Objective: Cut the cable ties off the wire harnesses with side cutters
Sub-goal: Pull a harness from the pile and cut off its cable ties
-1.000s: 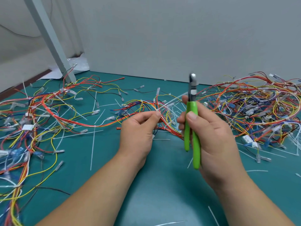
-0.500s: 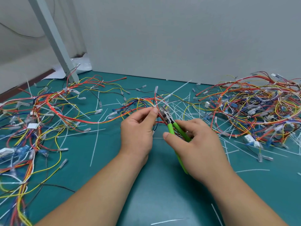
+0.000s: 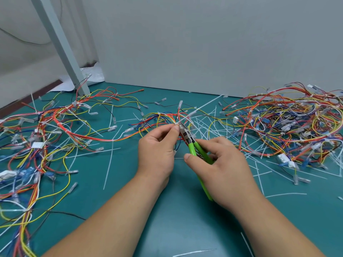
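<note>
My left hand (image 3: 157, 151) pinches a bundle of red, yellow and blue wires of a harness (image 3: 161, 119) at a white cable tie (image 3: 177, 124), in the middle of the green mat. My right hand (image 3: 217, 167) grips the green-handled side cutters (image 3: 194, 148). Their metal jaws point up and left and sit against the bundle right beside my left thumb and forefinger. The jaw tips are partly hidden among the wires.
A large heap of harnesses (image 3: 289, 127) lies at the right, another spread of harnesses (image 3: 46, 134) at the left. Cut white ties (image 3: 109, 160) litter the green mat (image 3: 176, 229). A grey slanted post (image 3: 61, 45) stands at back left, a grey wall behind.
My right hand swung the cutters down from upright to the bundle and set the jaws by my left fingertips. The left hand kept its pinch on the wires.
</note>
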`<state>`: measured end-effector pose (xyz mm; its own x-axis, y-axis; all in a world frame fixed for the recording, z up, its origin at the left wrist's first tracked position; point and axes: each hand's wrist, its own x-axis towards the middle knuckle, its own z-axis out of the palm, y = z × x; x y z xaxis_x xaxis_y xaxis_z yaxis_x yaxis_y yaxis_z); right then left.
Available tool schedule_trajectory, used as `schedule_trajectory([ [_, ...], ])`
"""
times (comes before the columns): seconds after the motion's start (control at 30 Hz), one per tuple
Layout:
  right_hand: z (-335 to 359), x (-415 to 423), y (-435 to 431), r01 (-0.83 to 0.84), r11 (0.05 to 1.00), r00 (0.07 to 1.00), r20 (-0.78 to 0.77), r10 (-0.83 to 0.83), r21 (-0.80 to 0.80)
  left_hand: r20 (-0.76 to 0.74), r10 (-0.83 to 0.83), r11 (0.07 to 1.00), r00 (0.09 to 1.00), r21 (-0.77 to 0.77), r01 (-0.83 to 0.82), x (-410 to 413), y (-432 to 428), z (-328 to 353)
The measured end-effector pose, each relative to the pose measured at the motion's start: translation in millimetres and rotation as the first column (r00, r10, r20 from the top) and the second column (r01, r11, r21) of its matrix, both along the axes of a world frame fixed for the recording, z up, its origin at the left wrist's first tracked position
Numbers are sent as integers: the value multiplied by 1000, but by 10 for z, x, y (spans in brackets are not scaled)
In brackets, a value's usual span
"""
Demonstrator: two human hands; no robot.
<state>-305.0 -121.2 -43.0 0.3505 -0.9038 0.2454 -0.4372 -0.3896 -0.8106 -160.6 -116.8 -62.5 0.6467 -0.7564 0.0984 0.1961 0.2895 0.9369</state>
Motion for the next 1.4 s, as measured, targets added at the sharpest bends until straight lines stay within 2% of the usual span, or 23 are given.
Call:
schedule_trajectory([
  [0.3, -2, -3, -14, -5, 1000, 999, 45, 4, 14, 23, -18, 1000, 1000, 19, 17, -5, -1, 10],
  [0.67, -1, -2, -2, -7, 999, 1000, 16, 8, -43, 25, -17, 1000, 1000, 6, 17, -13, 3, 21],
  [1.03, -17, -19, -21, -7, 999, 1000, 20, 8, -36, 59, -43, 999, 997, -7, 43, -27, 18, 32],
  [1.4, -7, -20, -20, -21, 999, 1000, 13, 21, -28, 21, -36, 999, 999, 2, 36, -37, 25, 45],
])
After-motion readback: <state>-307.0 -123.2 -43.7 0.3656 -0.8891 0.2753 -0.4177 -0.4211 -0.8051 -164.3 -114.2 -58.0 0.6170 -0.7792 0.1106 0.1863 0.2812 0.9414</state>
